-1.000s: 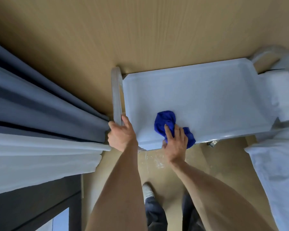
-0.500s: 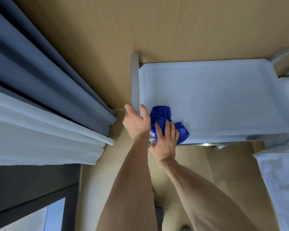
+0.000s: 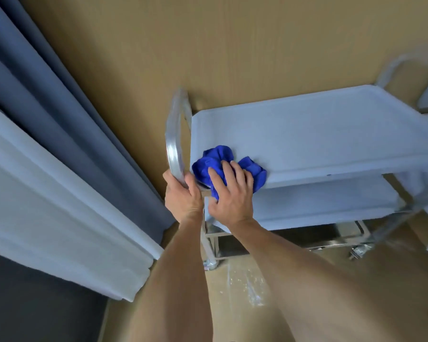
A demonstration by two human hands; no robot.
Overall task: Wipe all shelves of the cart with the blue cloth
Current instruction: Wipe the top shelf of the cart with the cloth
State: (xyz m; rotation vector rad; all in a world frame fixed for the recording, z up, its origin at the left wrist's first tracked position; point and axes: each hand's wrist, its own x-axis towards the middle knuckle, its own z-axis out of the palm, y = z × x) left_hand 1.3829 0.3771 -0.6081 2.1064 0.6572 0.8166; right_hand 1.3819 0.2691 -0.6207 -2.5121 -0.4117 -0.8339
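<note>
Curtains are filling the left side of the frame: a dark grey-blue curtain [image 3: 47, 99] is hanging in heavy matte folds from the upper left, and a pale white curtain [image 3: 59, 206] is lying over it lower down in soft, thick pleats. Behind them, a tan wood-grain wall [image 3: 208, 45] is running across the top of the frame.

Just left of centre, the cart's handle [image 3: 174, 141] is showing as a bent tube of shiny, brushed metal. The left hand [image 3: 182, 196] is gripping its lower end, fingers wrapped around the tube.

Right beside it, the blue cloth [image 3: 216, 161] is sitting bunched and crumpled on the near left corner of the top shelf [image 3: 319, 137], its deep royal-blue pile looking plush and fuzzy against the shelf. The right hand [image 3: 230, 196] is pressing down on the cloth with fingers spread wide, covering its near part.

The top shelf is stretching toward the right edge as a smooth, pale tray with a raised, rounded rim. Below it, a second shelf [image 3: 319, 206] of the same pale finish is showing, and under that a steel frame with a caster wheel [image 3: 357, 253] is resting on the tan floor [image 3: 245, 292], which is looking scuffed with whitish marks.
</note>
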